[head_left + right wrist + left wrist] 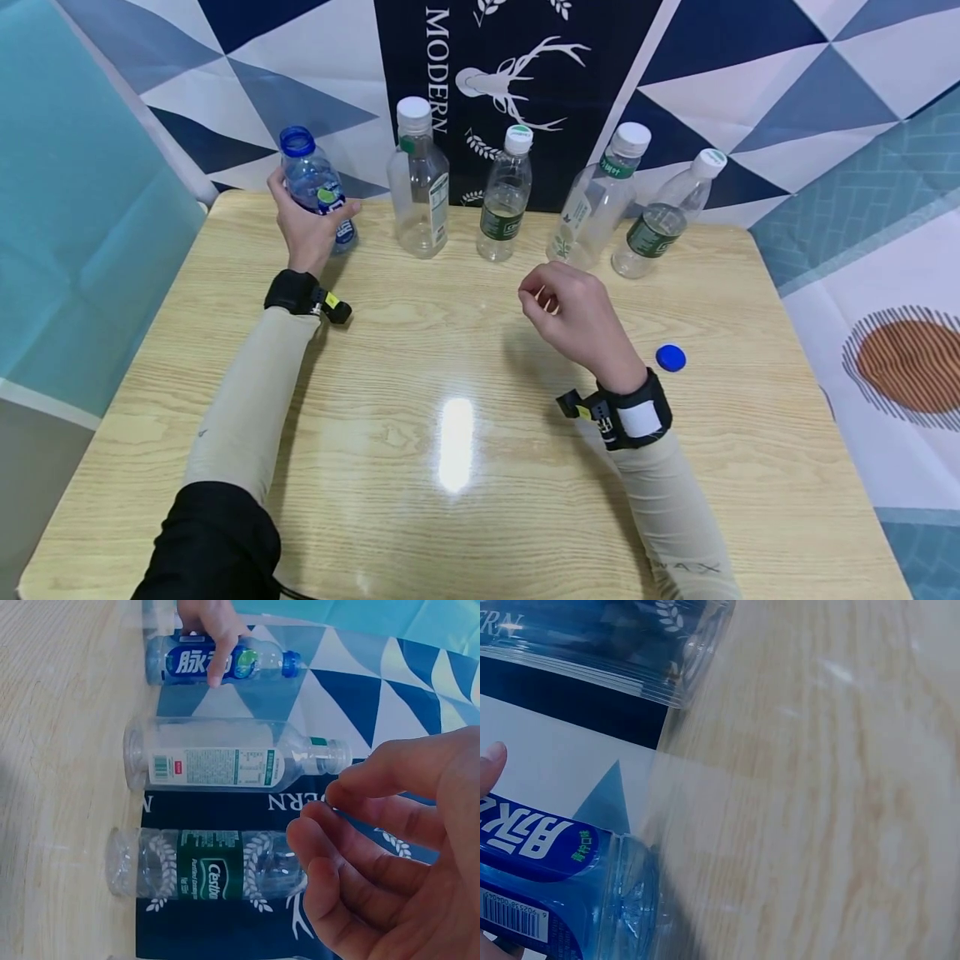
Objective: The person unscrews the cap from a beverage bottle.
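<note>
At the far left of the table, my left hand grips a blue-tinted drink bottle around its label. A blue ring circles that bottle's open mouth, and its blue label shows close up in the left wrist view. My right hand hovers over the table with fingers loosely curled and nothing between them. In the right wrist view the thumb and fingertips come close together. A blue bottle cap lies on the table to the right of that hand.
Along the back edge stand several clear bottles with white caps: a tall bottle, a small green-labelled bottle, a larger bottle and another green-labelled bottle. Behind them hangs a patterned cloth. The wooden table spreads beneath both arms.
</note>
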`<state>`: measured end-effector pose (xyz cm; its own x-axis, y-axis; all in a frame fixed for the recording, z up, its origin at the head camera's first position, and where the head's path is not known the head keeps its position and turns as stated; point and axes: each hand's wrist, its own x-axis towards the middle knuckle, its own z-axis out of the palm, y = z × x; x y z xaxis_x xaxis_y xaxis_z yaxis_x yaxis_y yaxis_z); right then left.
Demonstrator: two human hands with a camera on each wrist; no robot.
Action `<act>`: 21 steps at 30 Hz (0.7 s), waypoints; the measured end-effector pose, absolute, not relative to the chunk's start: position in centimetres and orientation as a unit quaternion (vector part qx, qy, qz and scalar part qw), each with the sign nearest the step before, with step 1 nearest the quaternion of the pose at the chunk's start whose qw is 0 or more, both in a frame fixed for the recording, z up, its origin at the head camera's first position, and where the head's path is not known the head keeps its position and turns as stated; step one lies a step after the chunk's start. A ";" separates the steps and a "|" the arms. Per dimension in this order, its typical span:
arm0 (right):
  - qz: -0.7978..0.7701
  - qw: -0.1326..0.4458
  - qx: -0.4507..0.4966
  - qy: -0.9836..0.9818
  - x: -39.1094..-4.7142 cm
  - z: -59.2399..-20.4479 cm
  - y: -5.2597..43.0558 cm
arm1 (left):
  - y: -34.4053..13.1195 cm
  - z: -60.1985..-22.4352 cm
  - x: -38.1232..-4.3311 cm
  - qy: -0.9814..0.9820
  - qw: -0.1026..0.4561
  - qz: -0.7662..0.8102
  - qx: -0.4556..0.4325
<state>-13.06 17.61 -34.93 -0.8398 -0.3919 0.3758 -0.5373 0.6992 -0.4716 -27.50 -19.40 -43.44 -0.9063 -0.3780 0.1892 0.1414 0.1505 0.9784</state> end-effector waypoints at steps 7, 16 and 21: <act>0.293 0.121 0.251 -0.915 -13.0 -34.8 17.7 | -19.3 -43.3 -27.4 -0.738 0.187 -0.640 0.103; 0.295 0.119 0.247 -0.915 -12.9 -34.8 17.7 | -19.8 -43.0 -26.8 -0.743 0.176 -0.636 0.112; 0.296 0.123 0.249 -0.914 -13.1 -34.9 17.8 | -20.1 -42.4 -25.6 -0.746 0.218 -0.621 0.106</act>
<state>-13.14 17.76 -34.86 -0.8454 -0.3826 0.3727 -0.5285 0.7005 -0.4796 -25.56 -20.14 -42.44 -0.8827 -0.4286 0.1926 0.1115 0.2071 0.9719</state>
